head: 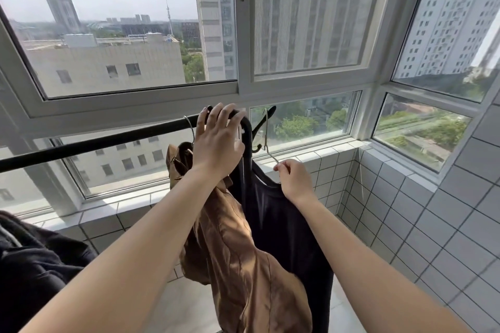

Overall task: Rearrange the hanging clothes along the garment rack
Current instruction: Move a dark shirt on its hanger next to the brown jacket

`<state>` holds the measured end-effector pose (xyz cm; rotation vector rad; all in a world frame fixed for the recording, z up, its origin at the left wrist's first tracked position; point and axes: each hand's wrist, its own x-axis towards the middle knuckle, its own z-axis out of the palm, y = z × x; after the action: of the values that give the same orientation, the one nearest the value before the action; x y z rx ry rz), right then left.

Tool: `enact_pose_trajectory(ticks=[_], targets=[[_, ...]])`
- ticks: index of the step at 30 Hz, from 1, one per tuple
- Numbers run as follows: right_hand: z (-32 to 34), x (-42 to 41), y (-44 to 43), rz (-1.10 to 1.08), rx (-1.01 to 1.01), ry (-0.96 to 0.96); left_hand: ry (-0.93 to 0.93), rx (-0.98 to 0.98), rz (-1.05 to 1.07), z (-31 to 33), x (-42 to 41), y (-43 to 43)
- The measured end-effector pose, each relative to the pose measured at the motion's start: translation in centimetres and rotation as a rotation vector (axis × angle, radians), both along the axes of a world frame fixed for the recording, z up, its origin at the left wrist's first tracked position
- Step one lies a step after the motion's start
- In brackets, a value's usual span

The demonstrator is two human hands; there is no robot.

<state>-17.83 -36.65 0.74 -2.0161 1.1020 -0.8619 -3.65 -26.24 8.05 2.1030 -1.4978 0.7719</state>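
Looking through the head camera, we counted two garments near the right end of one black garment rack (108,140), two wire hangers, and our two bare hands. A third heap of dark cloth (32,259) lay at the lower left edge; we could not tell what it was.

The rack was a smooth, round, matte black tube that ran from the left and bent downward at its right corner, with a short black hook (263,120) sticking out beyond the bend. The brown garment (238,251) looked satiny, creased and faintly glossy, and hung from a thin silver hanger (190,127) hooked over the bar. The black garment (286,224) was matte and fell in a plain, straight drape just right of the brown one, touching it. Its wire hanger (266,132) was thin and pale, its hook up by the black hook of the rack.

Our left hand (219,143) lay over the bend of the rack, fingers spread and curled across the tube, its grip loose and resting on the bar rather than clenched; the brown garment hung directly under its wrist. Our right hand (293,178) pinched the shoulder wire of the pale hanger between thumb and fingertips, so the black garment hung straight below that grip, just right of the rack's upright.

Behind stood white-framed windows (243,89) and a white tiled wall (419,224).
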Motion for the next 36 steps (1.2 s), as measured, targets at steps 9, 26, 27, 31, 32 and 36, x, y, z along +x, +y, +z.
enact_pose_trajectory(ticks=[9,26,27,31,32,36], targets=[[1.9,-2.5,-0.1,-0.074,0.012,-0.063,0.050,-0.047,-0.031,-0.5,-0.6,0.8],[-3.3,-9.6,7.1,0.000,0.262,-0.051,0.395,-0.023,-0.160,-7.2,-8.0,7.4],[-3.9,-10.2,8.0,-0.003,0.269,-0.044,0.406,-0.044,-0.162,-7.5,-8.4,8.3],[-5.9,-12.4,12.3,-0.040,0.287,-0.025,0.442,-0.077,-0.219,-8.8,-9.8,12.5],[-6.3,-12.8,13.4,-0.050,0.288,-0.020,0.443,-0.085,-0.242,-9.2,-10.0,13.7],[-7.5,-14.2,17.7,-0.100,0.312,-0.007,0.495,-0.049,-0.285,-10.9,-10.9,18.4]])
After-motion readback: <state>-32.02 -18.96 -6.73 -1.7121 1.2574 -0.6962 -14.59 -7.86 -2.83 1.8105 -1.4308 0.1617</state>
